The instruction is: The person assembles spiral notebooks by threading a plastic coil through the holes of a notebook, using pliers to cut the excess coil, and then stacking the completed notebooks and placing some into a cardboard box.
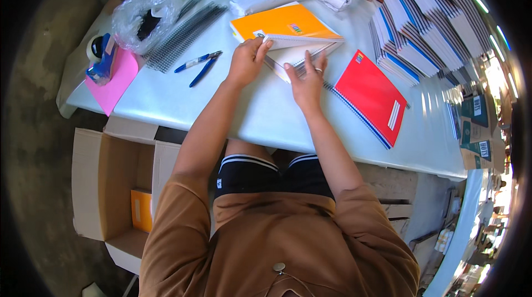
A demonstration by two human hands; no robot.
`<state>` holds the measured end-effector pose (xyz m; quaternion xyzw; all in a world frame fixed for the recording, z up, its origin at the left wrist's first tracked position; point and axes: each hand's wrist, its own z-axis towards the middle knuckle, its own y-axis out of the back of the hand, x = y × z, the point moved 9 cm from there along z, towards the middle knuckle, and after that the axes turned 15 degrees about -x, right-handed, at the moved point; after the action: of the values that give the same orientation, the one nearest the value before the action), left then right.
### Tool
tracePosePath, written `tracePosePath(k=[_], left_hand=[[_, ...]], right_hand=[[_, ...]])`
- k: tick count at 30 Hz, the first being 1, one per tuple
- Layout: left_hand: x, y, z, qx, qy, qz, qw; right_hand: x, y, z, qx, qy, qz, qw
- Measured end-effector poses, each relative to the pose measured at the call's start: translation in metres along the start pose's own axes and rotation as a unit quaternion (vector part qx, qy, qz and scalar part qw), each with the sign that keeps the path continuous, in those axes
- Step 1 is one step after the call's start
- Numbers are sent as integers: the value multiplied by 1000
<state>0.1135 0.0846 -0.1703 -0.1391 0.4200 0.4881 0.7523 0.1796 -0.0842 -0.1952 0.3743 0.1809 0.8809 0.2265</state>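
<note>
An orange-covered notebook lies on the white table in front of me. My left hand pinches the near edge of its raised cover and pages. Flat on the lower white pages beside it rests my right hand, a ring on one finger, touching the black spiral binding. A red spiral notebook lies just right of that hand.
Blue-handled pliers and a row of black spiral coils lie to the left, with a plastic bag, pink paper and a tape dispenser. Stacks of notebooks fill the right. An open cardboard box stands below left.
</note>
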Motion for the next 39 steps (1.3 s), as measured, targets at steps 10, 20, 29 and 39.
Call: tracePosePath(k=[10, 20, 29, 39], left_hand=[[6, -6, -3, 29, 23, 18, 999], [-35, 10, -6, -71, -98, -26, 992], [-48, -8, -15, 2, -121, 11, 993], [-21, -4, 20, -72, -111, 0, 991]], right_hand=[[13, -6, 25, 162, 27, -101, 981], [47, 25, 0, 169, 276, -80, 943], [63, 60, 60, 17, 297, 19, 955], [10, 2, -22, -12, -304, 286, 909]])
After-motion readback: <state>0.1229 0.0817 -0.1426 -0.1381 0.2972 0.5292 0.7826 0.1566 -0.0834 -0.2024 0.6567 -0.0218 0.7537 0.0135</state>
